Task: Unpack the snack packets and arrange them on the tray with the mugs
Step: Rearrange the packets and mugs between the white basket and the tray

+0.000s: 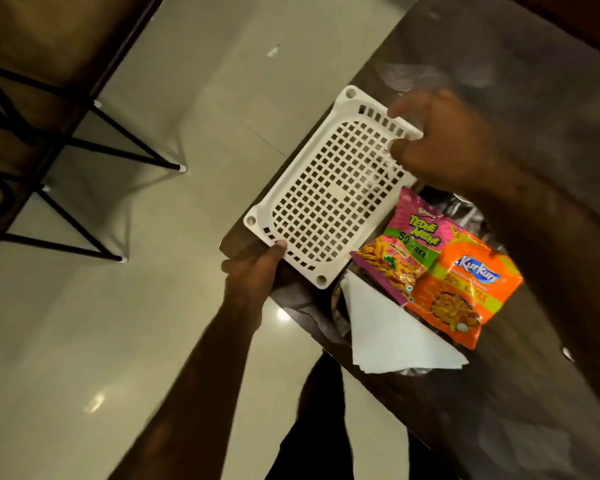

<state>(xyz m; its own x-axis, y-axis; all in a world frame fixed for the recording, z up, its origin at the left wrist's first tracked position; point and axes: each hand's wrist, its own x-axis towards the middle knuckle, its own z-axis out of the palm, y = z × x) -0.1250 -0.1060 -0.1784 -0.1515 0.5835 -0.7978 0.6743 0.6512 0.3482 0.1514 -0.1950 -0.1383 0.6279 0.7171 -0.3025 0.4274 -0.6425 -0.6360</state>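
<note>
Both hands gripped one white lattice tray [329, 188] by its short ends: the left hand [253, 271] pinched the near rim, the right hand [440, 140] closed over the far rim. The tray hung partly past the table [499, 81] edge. It looked light and stiff, best carried by those rims, since fingers could catch in the holes. Just right of the left grip lay two packets, pink [400, 244] and orange [465, 289], likely soft, crinkly and slippery, touching a napkin [392, 330]. No mugs showed.

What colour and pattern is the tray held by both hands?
White plastic tray with a square-hole grid base and slotted ends; seen in the head view.
</note>
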